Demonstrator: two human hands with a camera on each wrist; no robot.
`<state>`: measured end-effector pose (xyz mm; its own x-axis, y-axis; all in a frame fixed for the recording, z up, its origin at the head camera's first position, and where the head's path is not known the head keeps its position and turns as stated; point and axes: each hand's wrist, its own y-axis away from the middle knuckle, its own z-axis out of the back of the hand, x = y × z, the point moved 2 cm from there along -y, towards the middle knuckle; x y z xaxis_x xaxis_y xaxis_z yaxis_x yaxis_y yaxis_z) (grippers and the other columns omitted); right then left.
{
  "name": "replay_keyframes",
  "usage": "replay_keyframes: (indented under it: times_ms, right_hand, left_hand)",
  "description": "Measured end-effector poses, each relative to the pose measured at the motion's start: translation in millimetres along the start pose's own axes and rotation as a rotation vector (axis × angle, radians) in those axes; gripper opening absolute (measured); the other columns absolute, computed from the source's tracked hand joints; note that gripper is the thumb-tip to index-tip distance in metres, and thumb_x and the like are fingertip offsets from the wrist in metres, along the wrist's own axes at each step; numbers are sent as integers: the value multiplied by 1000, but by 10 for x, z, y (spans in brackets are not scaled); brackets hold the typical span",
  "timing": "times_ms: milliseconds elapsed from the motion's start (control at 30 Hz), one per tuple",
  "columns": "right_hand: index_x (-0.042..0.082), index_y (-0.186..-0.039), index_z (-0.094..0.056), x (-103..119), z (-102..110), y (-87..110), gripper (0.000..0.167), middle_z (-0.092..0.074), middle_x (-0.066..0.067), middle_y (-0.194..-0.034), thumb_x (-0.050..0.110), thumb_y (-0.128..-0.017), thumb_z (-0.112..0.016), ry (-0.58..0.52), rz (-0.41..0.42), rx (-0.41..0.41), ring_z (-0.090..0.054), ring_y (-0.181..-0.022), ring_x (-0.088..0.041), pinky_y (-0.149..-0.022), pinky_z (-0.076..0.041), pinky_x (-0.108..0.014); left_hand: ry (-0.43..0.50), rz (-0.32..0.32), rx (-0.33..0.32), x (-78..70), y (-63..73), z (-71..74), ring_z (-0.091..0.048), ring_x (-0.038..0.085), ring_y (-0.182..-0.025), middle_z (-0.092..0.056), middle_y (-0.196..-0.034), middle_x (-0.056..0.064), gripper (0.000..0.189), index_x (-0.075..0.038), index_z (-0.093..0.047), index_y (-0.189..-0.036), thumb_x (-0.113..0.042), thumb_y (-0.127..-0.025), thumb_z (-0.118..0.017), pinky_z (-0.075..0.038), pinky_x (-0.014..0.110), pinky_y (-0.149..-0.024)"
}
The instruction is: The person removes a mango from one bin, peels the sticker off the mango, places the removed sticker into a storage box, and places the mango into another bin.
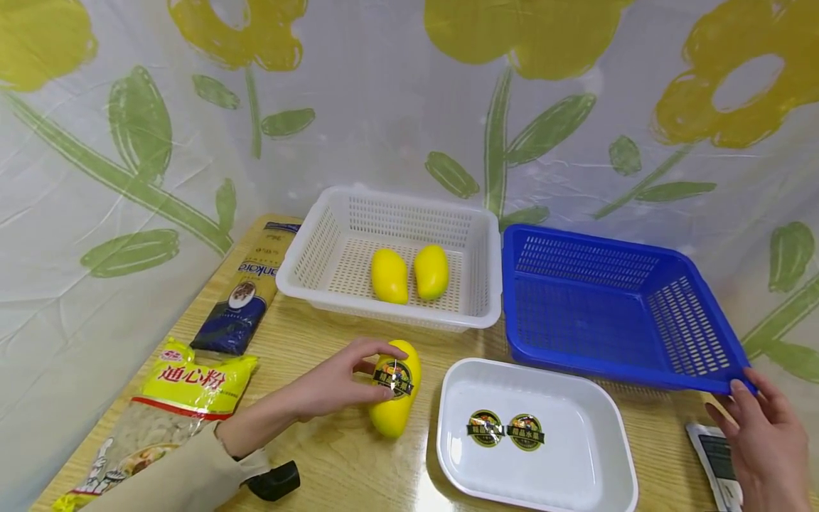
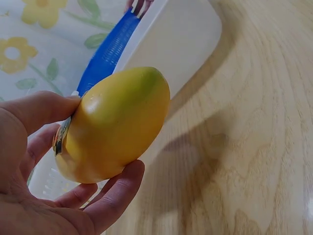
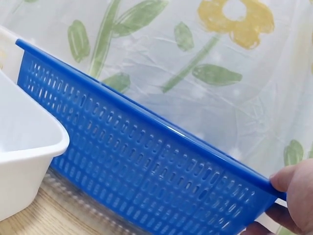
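My left hand (image 1: pixel 342 380) grips a yellow mango (image 1: pixel 398 418) with thumb and fingers on either side. A dark round label sits on the mango's skin, partly under the fingers. In the left wrist view the mango (image 2: pixel 117 122) is held above the wood, with a shadow beside it. My right hand (image 1: pixel 771 444) pinches the near right corner of a blue perforated basket (image 1: pixel 579 309); its thumb lies on the rim in the right wrist view. Between the hands stands a white tray (image 1: pixel 563 398) with two similar round labels (image 1: pixel 486 428) on its bottom.
A white perforated basket (image 1: pixel 409 313) behind holds two yellow mangoes (image 1: pixel 389 276). At left lie a blue and gold pasta packet (image 1: pixel 233 309) and a yellow-topped macaroni bag (image 1: pixel 185 387). A dark packet (image 1: pixel 713 455) is partly behind my right hand. A flowered curtain (image 1: pixel 384 128) hangs behind.
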<state>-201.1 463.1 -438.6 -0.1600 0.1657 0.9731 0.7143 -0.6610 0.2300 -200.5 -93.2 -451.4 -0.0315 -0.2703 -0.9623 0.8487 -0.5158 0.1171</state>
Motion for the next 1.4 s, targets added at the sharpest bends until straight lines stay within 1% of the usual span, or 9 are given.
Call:
replay_keyframes:
  times_ms: [267,400,467,600,667,800,1033,1167,1400]
  right_hand:
    - [28,-137,-51,-21,22,-26,45,-52,14,-114,30,-94,-61,10,11,-6,-63,-75,5,-48,-49,-16]
    - [29,-140,-51,-21,17,-12,44,-50,16,-114,30,-96,-58,71,54,-50,-55,-88,7,-55,-44,-10]
    - [31,-143,-48,10,-3,27,45,-48,18,-122,32,-99,-55,158,82,-92,-47,-99,6,-77,-44,-11]
    - [42,-146,-40,122,-66,175,44,-34,17,-144,36,-103,-47,356,119,-203,-33,-121,0,-112,-19,-29]
    - [47,-146,-36,204,-124,277,45,-23,12,-155,38,-103,-44,437,148,-240,-23,-137,-9,-117,-6,-38]
    - [46,-149,-32,376,-297,527,47,-12,8,-162,37,-103,-40,564,271,-230,-1,-149,-20,-119,-2,-47]
    - [19,-142,-52,530,-742,963,44,-45,2,-144,17,-98,-58,639,726,1,-40,-128,-7,-107,-33,-18]
    - [16,-140,-54,526,-1028,1156,44,-54,5,-133,17,-97,-62,653,774,282,-46,-117,4,-91,-38,-5]
    - [16,-137,-55,441,-1469,1422,38,-61,-3,-128,25,-100,-58,721,764,665,-55,-107,9,-83,-44,-6]
  left_hand:
    - [4,20,0,62,-14,1,-45,39,-122,-39,-145,11,44,-20,-59,-130,-22,-88,-74,-43,49,-96]
    - [3,36,0,105,-23,-10,-46,38,-120,-40,-145,11,44,-21,-59,-130,-23,-88,-74,-45,47,-94]
    - [3,40,2,123,-29,-17,-47,37,-119,-41,-144,11,45,-21,-59,-130,-23,-88,-74,-46,45,-92]
    - [4,42,8,150,-38,-34,-48,36,-117,-43,-142,11,45,-20,-59,-131,-23,-88,-74,-47,43,-91]
    - [3,37,10,160,-40,-41,-49,35,-117,-44,-141,11,45,-20,-59,-131,-22,-88,-74,-47,43,-91]
    - [4,26,14,178,-36,-53,-49,37,-118,-44,-140,12,45,-18,-59,-131,-21,-88,-74,-48,44,-92]
    - [-8,10,15,210,-46,-88,-49,36,-120,-47,-138,10,45,-18,-59,-130,-20,-88,-74,-43,50,-98]
    - [-9,8,16,236,-54,-113,-50,34,-119,-48,-137,9,45,-17,-59,-130,-19,-88,-74,-42,50,-100]
    - [-21,-10,9,230,-47,-127,-50,33,-119,-51,-135,9,45,-15,-59,-130,-17,-88,-74,-42,49,-100]
